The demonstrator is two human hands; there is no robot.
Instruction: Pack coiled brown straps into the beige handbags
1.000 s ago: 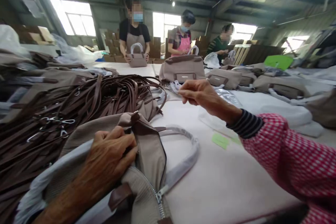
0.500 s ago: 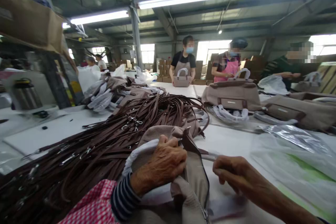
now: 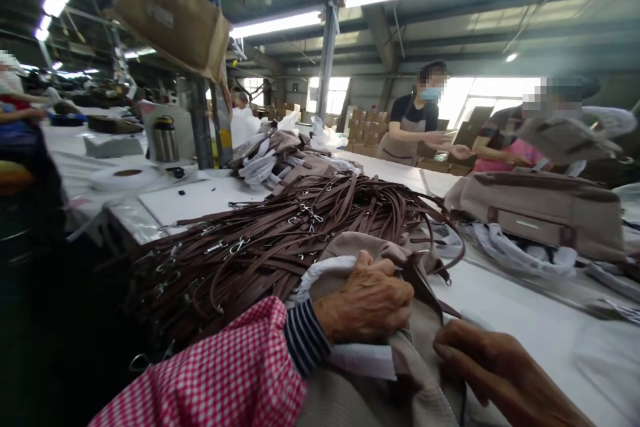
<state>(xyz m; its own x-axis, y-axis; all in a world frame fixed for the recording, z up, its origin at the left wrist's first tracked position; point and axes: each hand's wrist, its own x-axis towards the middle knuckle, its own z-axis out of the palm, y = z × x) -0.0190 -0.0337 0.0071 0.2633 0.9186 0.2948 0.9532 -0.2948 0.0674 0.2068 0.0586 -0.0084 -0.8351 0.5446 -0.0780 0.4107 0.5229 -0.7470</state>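
My left hand (image 3: 367, 297) is closed on the top edge of a taupe fabric bag (image 3: 370, 393), beside its handle wrapped in white (image 3: 323, 273). The bag lies open in front of me, with a white paper tag (image 3: 365, 360) below my left wrist. At the bag's right edge is my right hand (image 3: 485, 353), fingers bent and pressed together; whatever they pinch is hidden. Just beyond the bag, a large heap of dark brown straps (image 3: 280, 247) with metal clasps covers the table.
More taupe bags (image 3: 545, 210) with wrapped handles stand at the right. Another pile of bags (image 3: 280, 160) lies behind the straps. A steel flask (image 3: 164, 140) is at the left, below a hanging bag (image 3: 170, 20). Two people work across the white table (image 3: 500, 280).
The view has swung left, so things appear further right. My right hand has come in against the bag's right edge. Across the table, one person's bag has left their hands and the other lifts a bag.
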